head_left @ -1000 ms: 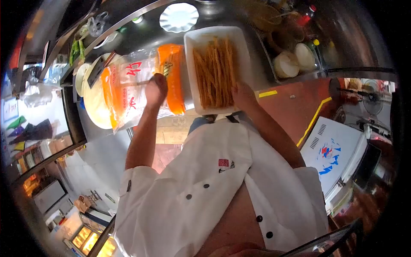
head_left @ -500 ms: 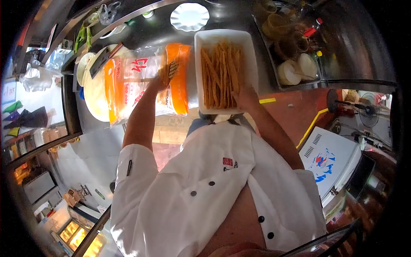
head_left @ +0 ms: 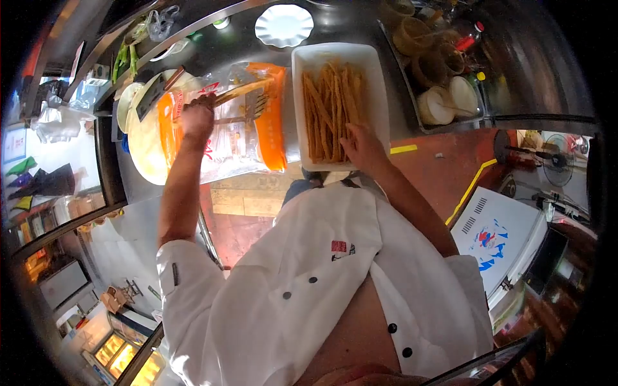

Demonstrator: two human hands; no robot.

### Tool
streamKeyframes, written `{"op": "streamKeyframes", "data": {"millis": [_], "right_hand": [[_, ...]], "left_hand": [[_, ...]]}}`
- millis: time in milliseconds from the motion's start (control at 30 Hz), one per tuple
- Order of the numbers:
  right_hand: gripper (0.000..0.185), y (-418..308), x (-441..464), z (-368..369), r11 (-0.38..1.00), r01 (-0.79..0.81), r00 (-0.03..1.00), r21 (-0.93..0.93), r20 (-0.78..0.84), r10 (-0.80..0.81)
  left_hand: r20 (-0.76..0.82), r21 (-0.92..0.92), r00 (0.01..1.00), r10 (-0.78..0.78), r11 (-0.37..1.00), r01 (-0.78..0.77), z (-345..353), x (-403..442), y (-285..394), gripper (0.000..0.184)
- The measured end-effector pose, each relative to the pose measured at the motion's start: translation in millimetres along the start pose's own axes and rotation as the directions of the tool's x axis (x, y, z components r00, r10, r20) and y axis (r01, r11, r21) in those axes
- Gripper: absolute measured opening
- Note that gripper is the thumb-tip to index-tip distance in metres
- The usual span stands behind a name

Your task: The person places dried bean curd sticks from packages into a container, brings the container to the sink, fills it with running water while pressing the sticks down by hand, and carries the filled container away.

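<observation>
My left hand (head_left: 198, 117) is closed around the left end of a wooden utensil (head_left: 241, 93) that looks like tongs, with a tined end pointing right. This utensil is above a clear plastic bag with orange bands (head_left: 273, 145) and red print. My right hand (head_left: 365, 148) reaches over the near right part of a white rectangular tub (head_left: 380, 83). Its fingers are curled down at the near ends of long brown sticks (head_left: 331, 109), apparently pinching one. The fingertips are partly hidden among the sticks.
A white scalloped plate (head_left: 284, 26) lies behind the tub. At right, a dark tray (head_left: 412, 109) holds several containers and bottles. Round pale boards (head_left: 145, 154) lie under the bag's left side. A fan (head_left: 557, 164) and a white box (head_left: 492, 235) stand at lower right.
My left hand has moved left, from beside the tined end to the utensil's left end. My right hand has shifted slightly, its fingers at the sticks. The bag looks flatter.
</observation>
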State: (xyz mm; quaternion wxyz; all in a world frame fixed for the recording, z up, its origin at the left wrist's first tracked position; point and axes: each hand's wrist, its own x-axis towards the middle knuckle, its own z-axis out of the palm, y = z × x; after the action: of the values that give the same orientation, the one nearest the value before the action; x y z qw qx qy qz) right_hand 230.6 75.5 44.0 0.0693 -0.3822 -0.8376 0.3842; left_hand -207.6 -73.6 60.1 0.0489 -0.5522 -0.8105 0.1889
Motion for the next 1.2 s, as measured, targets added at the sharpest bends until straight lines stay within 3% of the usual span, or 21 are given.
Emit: {"op": "streamKeyframes", "data": {"millis": [33, 133, 167, 200, 233, 267, 300, 333, 367, 400, 500, 533, 600, 633, 700, 800, 933, 1033, 1133, 1200], "right_hand": [[0.048, 1, 2, 2, 1.0, 0.0, 1.0, 0.0, -0.001, 0.0], [0.045, -7, 7, 0, 0.993, 0.024, 1.0, 0.113, -0.004, -0.023], [0.043, -16, 8, -7, 0.989, -0.027, 0.996, 0.144, 0.088, 0.014], [0.04, -24, 9, -12, 0.982, -0.079, 0.983, 0.17, 0.179, 0.047], [0.04, -28, 10, -10, 0.982, -0.077, 0.983, 0.171, 0.175, 0.047], [0.038, -33, 8, -8, 0.941, -0.068, 0.984, 0.332, 0.175, 0.01], [0.035, -37, 6, -5, 0.873, -0.062, 0.985, 0.483, 0.171, -0.025], [0.035, -45, 5, -6, 0.873, -0.066, 0.986, 0.482, 0.169, -0.019], [0.035, -56, 4, -10, 0.761, -0.133, 0.974, 0.635, 0.226, -0.019], [0.035, -62, 3, -13, 0.62, -0.199, 0.96, 0.759, 0.278, -0.031], [0.037, -61, 4, -15, 0.702, -0.121, 0.969, 0.702, 0.238, -0.072], [0.037, -54, 6, -14, 0.704, -0.122, 0.97, 0.7, 0.234, -0.065], [0.03, -41, 7, -17, 0.844, -0.081, 0.98, 0.53, 0.195, -0.028], [0.03, -38, 6, -24, 0.845, -0.084, 0.981, 0.529, 0.193, -0.023], [0.028, -35, 1, -40, 0.754, -0.25, 0.946, 0.608, 0.319, 0.056], [0.043, -7, -3, -28, 0.749, -0.258, 0.94, 0.61, 0.337, 0.05], [0.044, -6, -3, -31, 0.748, -0.316, 0.924, 0.584, 0.369, 0.103], [0.047, -18, -1, -41, 0.782, -0.262, 0.944, 0.565, 0.32, 0.085], [0.051, -33, 2, -44, 0.748, -0.297, 0.93, 0.593, 0.357, 0.086], [0.037, -41, 7, -37, 0.784, -0.136, 0.991, 0.605, 0.09, 0.103]], "left_hand": [[-0.012, 0.04, 0.998, 0.058, 0.998, -0.057, -14, -5, -10, 0.033], [-0.027, -0.32, 0.999, 0.045, 0.946, -0.051, -78, -29, -16, 0.037], [-0.027, -0.319, 0.999, 0.047, 0.946, -0.053, -77, -36, -12, 0.037], [-0.038, -0.644, 0.994, 0.102, 0.758, -0.103, -74, -40, -8, 0.043], [-0.05, -0.875, 0.991, 0.122, 0.473, -0.103, -85, -45, 7, 0.05], [-0.063, -0.989, 0.988, 0.142, 0.126, -0.081, -96, -50, 22, 0.057], [-0.08, -0.996, 0.988, 0.135, -0.058, -0.072, -108, -49, 52, 0.061], [-0.097, -0.969, 0.987, 0.127, -0.24, -0.064, -120, -49, 82, 0.065], [-0.141, -0.961, 0.984, 0.113, -0.255, -0.109, -117, -46, 106, 0.067], [-0.08, -0.923, 0.989, 0.123, -0.383, -0.027, -117, -43, 132, 0.064], [0.089, -0.636, 0.968, 0.234, -0.734, 0.236, -120, -32, 202, 0.054], [0.085, -0.634, 0.967, 0.242, -0.735, 0.239, -124, -29, 220, 0.054], [0.144, -0.346, 0.943, 0.3, -0.878, 0.332, -128, -27, 247, 0.049], [0.142, -0.344, 0.942, 0.305, -0.877, 0.336, -127, -25, 254, 0.049], [0.144, -0.127, 0.915, 0.376, -0.91, 0.394, -121, -24, 267, 0.05], [0.107, -0.184, 0.921, 0.374, -0.903, 0.388, -122, -23, 276, 0.051], [0.141, -0.16, 0.905, 0.402, -0.893, 0.422, -137, -23, 272, 0.052], [0.077, -0.187, 0.922, 0.38, -0.903, 0.387, -138, -21, 267, 0.052], [0.164, -0.203, 0.91, 0.381, -0.89, 0.409, -146, -26, 260, 0.053], [0.101, -0.384, 0.949, 0.299, -0.868, 0.315, -131, -23, 266, 0.054]]}}
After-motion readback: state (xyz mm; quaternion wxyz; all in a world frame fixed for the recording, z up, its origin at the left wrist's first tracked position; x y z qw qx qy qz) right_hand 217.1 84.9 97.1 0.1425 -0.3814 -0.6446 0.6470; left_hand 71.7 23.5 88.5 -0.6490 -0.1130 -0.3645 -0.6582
